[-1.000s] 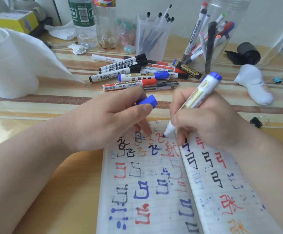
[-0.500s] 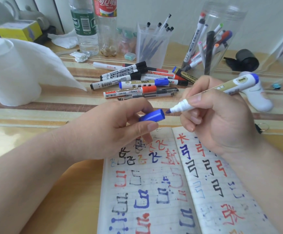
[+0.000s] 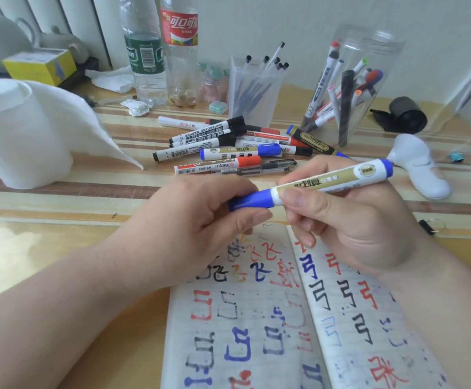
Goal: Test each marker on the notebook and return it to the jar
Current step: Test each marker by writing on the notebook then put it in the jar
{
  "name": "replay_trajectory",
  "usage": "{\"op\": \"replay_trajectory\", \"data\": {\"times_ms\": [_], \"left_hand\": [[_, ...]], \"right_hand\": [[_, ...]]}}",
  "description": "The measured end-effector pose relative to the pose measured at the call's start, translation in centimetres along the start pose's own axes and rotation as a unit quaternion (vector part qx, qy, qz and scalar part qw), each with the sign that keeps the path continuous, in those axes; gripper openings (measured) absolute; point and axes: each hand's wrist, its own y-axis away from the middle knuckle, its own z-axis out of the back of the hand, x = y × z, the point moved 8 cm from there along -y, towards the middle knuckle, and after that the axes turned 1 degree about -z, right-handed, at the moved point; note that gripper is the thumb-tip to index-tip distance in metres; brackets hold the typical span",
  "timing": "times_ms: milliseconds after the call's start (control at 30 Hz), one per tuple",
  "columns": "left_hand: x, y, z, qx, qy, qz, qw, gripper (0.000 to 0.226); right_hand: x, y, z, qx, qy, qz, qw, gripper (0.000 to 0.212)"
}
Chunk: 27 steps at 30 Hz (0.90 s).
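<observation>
**Position.** We record the blue-ended white-and-gold whiteboard marker held nearly level above the top edge of the open lined notebook, clear of the page.

**Hands.** The right hand grips the barrel, with thumb and fingers curled round it. The left hand pinches the blue plastic cap between thumb and fingers. The cap sits over the writing end and meets the white collar, and no tip shows. We cannot tell whether it is fully seated.

**Step in hand.** We judge this to be the recapping of a tested marker. The return is not yet done. The tall clear plastic jar stands at the far right of the striped wooden worktop, holds several markers, and is well apart from both hands.

**Next move.** It calls for a firm push along the barrel to close the cap, then release by the left hand. The right hand must then reach forward past the loose pile of markers and lower this one into the jar's mouth without tipping the jar.
</observation>
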Motion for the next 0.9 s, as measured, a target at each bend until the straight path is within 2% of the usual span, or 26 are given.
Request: {"op": "replay_trajectory", "data": {"times_ms": [133,233,400,467,567,700,767,900], "left_hand": [[-0.1,0.5,-1.0,0.087,0.062,0.019,0.994,0.027],[-0.6,0.5,-0.2,0.04,0.033,-0.004,0.999,0.025],[-1.3,0.1,1.0,-0.05,-0.054,-0.035,0.997,0.031],[-0.9,0.1,1.0,-0.056,-0.048,-0.024,0.997,0.034],[0.6,0.0,0.5,-0.036,0.001,0.048,0.998,0.041],[1.9,-0.2,-0.4,-0.019,0.038,0.094,0.995,0.041],[2.4,0.0,-0.7,-0.013,0.059,0.111,0.992,0.04],[3.0,0.2,-1.4,0.006,0.086,0.13,0.988,0.045]], "right_hand": [[0.1,0.3,-0.4,0.049,0.017,-0.028,0.998,0.036],[0.1,0.3,-0.8,0.035,-0.002,-0.027,0.999,0.031],[-0.6,0.0,-1.5,-0.043,-0.097,-0.041,0.993,0.009],[-1.1,-0.2,-1.7,-0.055,-0.103,-0.066,0.991,0.012],[-1.9,-0.5,-1.4,-0.072,-0.069,-0.097,0.99,0.017],[-1.1,-0.9,0.1,-0.121,-0.103,-0.055,0.986,0.008],[-0.6,-0.7,1.3,-0.155,-0.13,-0.03,0.979,0.011],[0.5,-0.4,2.1,-0.186,-0.103,0.007,0.977,0.011]]}}
